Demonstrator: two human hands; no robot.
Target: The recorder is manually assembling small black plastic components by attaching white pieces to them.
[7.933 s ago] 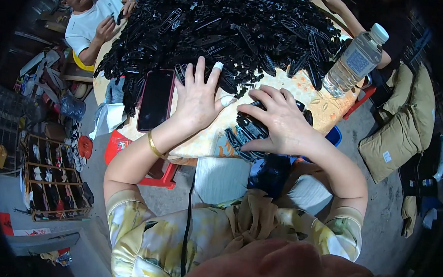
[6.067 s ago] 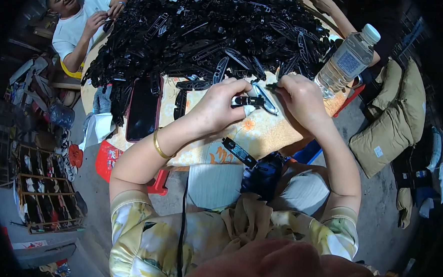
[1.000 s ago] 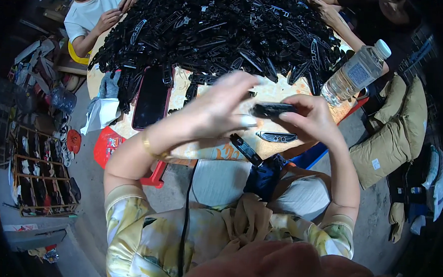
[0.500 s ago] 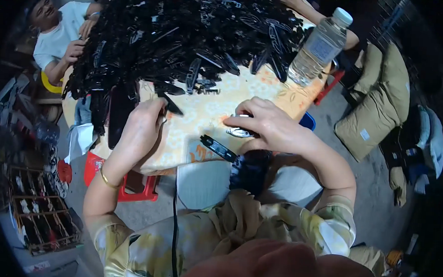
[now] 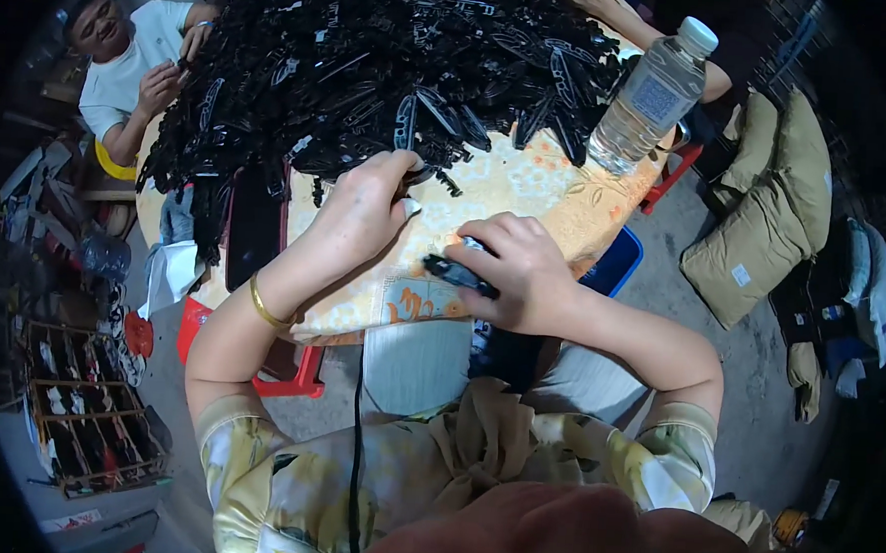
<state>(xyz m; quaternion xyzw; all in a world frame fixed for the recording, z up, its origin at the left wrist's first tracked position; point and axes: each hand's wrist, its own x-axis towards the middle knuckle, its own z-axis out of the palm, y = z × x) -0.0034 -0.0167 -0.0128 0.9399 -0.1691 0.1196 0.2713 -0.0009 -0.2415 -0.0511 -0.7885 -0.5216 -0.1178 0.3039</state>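
Flanking black parts (image 5: 374, 73): bottle (image 5: 650, 105), phone (image 5: 255, 225)

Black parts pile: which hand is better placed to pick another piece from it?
The left hand, probably: it is at the near edge of the pile, while the right hand is farther off, holding black pieces.

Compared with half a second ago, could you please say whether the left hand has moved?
Yes: judged against the phone, the left hand has moved rightward, farther from it.

A narrow black part (image 5: 448, 270) slants in the right hand (image 5: 525, 273).
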